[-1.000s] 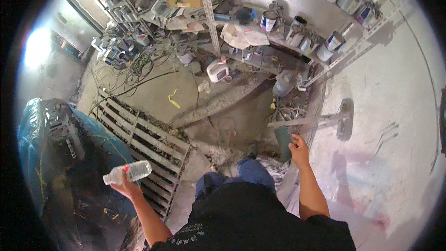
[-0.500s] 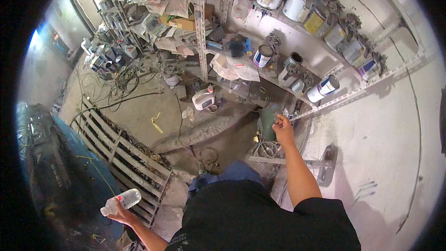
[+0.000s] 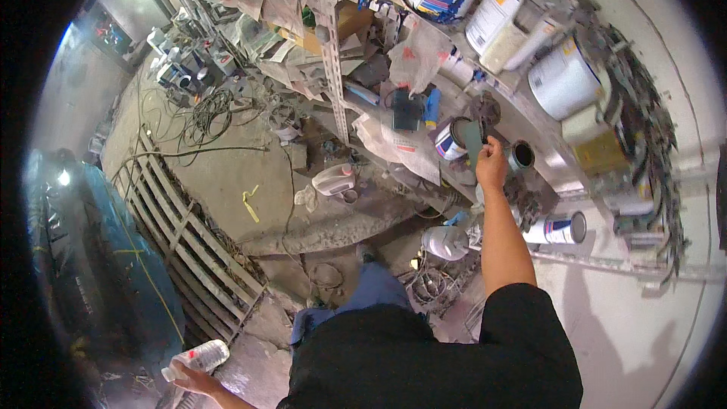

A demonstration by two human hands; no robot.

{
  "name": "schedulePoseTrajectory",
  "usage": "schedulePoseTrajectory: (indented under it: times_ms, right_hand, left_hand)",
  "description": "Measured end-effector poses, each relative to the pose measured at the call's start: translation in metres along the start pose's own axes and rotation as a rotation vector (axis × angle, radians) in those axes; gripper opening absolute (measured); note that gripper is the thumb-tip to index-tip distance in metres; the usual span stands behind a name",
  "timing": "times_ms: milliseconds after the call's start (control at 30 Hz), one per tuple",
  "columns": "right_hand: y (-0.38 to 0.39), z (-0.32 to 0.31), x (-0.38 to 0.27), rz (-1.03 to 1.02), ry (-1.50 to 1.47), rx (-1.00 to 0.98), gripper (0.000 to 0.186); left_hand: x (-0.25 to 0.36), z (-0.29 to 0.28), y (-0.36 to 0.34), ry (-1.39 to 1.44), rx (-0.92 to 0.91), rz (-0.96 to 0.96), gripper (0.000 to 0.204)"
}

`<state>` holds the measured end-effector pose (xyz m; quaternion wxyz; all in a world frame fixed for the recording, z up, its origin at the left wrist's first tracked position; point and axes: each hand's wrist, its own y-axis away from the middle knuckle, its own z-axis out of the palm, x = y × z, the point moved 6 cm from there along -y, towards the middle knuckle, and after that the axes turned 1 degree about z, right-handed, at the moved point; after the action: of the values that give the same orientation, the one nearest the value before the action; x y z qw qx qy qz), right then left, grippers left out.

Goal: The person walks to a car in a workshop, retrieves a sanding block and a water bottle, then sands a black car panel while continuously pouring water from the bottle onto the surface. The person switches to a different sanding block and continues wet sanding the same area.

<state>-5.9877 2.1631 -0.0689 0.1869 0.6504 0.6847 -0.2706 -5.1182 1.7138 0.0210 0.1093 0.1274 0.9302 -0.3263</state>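
Head view: clear bottle [image 3: 207, 356] is gripped by left hand [image 3: 193, 379], fingers curled around it, near the grate's [image 3: 189, 229] near end. Green sheet [image 3: 472, 138] is pinched by right hand [image 3: 491, 164], between thumb and fingers, near the shelf's [image 3: 459, 173] front edge, beside an open tin [image 3: 522, 155].

a slatted floor grate [image 3: 182, 229], tangled dark cables [image 3: 210, 111], a white jug [image 3: 333, 179] right of a yellow strip [image 3: 250, 205]

Right hand [image 3: 491, 163] pinches green sheet [image 3: 473, 138] by paint can [image 3: 448, 145], near front edge of rack [image 3: 333, 68]; contact with can unclear. Left hand [image 3: 195, 379] grips clear bottle [image 3: 210, 353], tilted, near closest corner of floor grate [image 3: 180, 230].
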Motion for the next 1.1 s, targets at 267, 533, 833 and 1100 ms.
schedulePoseTrajectory:
  times_ms: [267,533,833,1100]
  right_hand:
    - [-0.076,0.03,0.01,-0.305,0.301,0.052,0.04]
    - [-0.082,0.051,0.032,-0.307,0.133,-0.024,0.044]
    - [-0.08,0.056,-0.026,-0.538,0.278,0.086,0.049]
    - [-0.088,0.208,-0.029,-0.122,0.31,-0.318,0.064]
  left_hand:
    - [0.036,-0.035,-0.009,0.678,-0.007,-0.478,0.052]
    - [0.012,-0.037,0.018,0.652,-0.03,-0.501,0.068]
    - [0.06,-0.083,0.006,1.015,0.081,-0.936,0.073]
    - [0.033,-0.105,0.018,0.714,0.084,-0.791,0.064]
